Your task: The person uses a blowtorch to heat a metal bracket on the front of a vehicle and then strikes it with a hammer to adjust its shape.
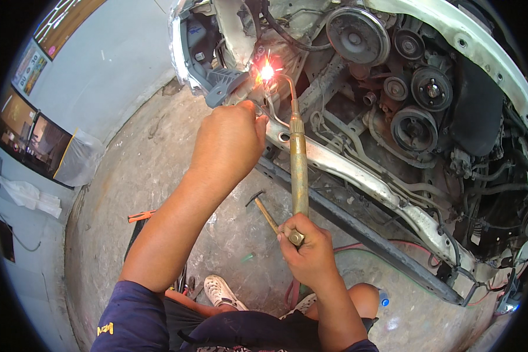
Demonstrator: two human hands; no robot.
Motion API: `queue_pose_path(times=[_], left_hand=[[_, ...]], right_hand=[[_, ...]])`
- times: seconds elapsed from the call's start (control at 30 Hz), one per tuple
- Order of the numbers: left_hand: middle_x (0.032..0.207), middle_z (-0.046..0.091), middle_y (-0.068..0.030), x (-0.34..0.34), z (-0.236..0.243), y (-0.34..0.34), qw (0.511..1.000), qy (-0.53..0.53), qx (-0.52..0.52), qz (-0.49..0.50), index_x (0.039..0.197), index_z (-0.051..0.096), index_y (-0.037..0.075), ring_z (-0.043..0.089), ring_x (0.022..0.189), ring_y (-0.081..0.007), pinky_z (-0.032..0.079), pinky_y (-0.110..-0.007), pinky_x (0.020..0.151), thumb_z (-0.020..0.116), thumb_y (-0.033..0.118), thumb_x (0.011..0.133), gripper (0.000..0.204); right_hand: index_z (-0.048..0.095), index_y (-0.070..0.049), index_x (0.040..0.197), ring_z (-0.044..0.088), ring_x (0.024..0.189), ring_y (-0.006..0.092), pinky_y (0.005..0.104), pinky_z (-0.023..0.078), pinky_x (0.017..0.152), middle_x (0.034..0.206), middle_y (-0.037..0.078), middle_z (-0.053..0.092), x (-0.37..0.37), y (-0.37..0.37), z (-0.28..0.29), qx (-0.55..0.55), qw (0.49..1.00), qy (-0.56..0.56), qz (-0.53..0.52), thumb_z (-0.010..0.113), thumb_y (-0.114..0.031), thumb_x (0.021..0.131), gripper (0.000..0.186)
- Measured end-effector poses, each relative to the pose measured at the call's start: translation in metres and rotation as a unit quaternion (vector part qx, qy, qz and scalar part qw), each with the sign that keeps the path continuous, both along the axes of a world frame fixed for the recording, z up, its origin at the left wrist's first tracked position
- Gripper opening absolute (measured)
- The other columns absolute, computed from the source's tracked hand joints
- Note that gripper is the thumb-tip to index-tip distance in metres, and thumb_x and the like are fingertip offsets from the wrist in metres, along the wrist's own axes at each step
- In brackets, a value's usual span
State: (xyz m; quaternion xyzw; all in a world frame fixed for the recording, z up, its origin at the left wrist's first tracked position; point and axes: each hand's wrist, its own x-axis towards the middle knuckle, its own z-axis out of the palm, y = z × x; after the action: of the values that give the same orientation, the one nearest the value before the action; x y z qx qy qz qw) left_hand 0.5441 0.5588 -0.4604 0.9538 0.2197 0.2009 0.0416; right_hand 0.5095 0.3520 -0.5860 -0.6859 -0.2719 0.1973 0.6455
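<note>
My right hand (304, 246) grips a long brass torch (299, 164) by its lower end. The torch's bent tip reaches up to a bright glowing spot with sparks (267, 71) on the car's front metalwork (287, 88). My left hand (232, 135) is raised just below that glow, fingers closed beside a grey bracket (229, 88); what they hold is hidden. A pale metal rail (334, 161) runs diagonally behind the torch.
Engine pulleys (413, 129) fill the upper right. A dark bar (381, 249) runs below the rail. A hammer (267, 214), an orange-handled tool (139, 216), hoses (393, 242) and a bottle (383, 298) lie low around my feet (220, 293). A pale wall (117, 70) curves along the left.
</note>
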Motion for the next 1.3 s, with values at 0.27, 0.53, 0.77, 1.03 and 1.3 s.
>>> queue_pose_path(times=[0.27, 0.53, 0.77, 1.03, 1.3], left_hand=[[0.071, 0.070, -0.0210, 0.000, 0.001, 0.001, 0.999, -0.014, -0.052, 0.012, 0.090, 0.074, 0.000, 0.071, 0.066, -0.0369, 0.055, -0.046, 0.064, 0.075, 0.026, 0.094, 0.026], [0.069, 0.068, -0.0210, -0.001, 0.005, -0.001, 0.997, -0.019, -0.071, 0.011, 0.089, 0.073, -0.001, 0.070, 0.065, -0.0372, 0.053, -0.046, 0.064, 0.073, 0.027, 0.094, 0.028], [0.080, 0.072, -0.0246, 0.000, 0.000, 0.005, 0.996, -0.048, -0.079, 0.003, 0.093, 0.074, -0.002, 0.072, 0.072, -0.0389, 0.056, -0.045, 0.069, 0.073, 0.025, 0.093, 0.027], [0.084, 0.074, -0.0233, -0.002, -0.005, 0.006, 0.994, -0.072, -0.081, -0.003, 0.092, 0.075, -0.003, 0.071, 0.069, -0.0369, 0.055, -0.044, 0.067, 0.074, 0.028, 0.093, 0.031], [0.067, 0.060, -0.0065, -0.047, -0.039, -0.016, 0.968, -0.158, -0.181, -0.072, 0.092, 0.066, -0.001, 0.051, 0.057, -0.0103, 0.041, -0.027, 0.054, 0.072, 0.016, 0.095, 0.018]], right_hand=[[0.057, -0.007, 0.094, 0.066, 0.070, 0.0315, 0.0384, 0.051, 0.066, 0.080, 0.015, 0.063, 0.001, 0.000, -0.002, 0.000, 1.000, -0.002, -0.003, 0.070, -0.001, 0.087, 0.016], [0.057, -0.004, 0.091, 0.062, 0.073, 0.0127, 0.0295, 0.051, 0.069, 0.080, 0.005, 0.066, 0.000, -0.001, 0.000, -0.012, 1.000, -0.008, 0.001, 0.070, 0.002, 0.090, 0.014], [0.057, -0.004, 0.090, 0.063, 0.074, 0.0134, 0.0300, 0.051, 0.069, 0.080, 0.006, 0.065, 0.000, -0.001, -0.001, -0.015, 1.000, -0.011, 0.000, 0.070, 0.002, 0.089, 0.015], [0.057, -0.004, 0.092, 0.064, 0.073, 0.0171, 0.0310, 0.051, 0.069, 0.081, 0.008, 0.067, 0.000, -0.002, -0.003, -0.001, 1.000, -0.011, -0.008, 0.070, 0.002, 0.088, 0.014], [0.060, -0.005, 0.094, 0.064, 0.070, 0.0180, 0.0317, 0.051, 0.066, 0.081, 0.009, 0.066, 0.001, -0.011, -0.006, 0.044, 0.994, 0.081, -0.057, 0.071, 0.000, 0.087, 0.013]])
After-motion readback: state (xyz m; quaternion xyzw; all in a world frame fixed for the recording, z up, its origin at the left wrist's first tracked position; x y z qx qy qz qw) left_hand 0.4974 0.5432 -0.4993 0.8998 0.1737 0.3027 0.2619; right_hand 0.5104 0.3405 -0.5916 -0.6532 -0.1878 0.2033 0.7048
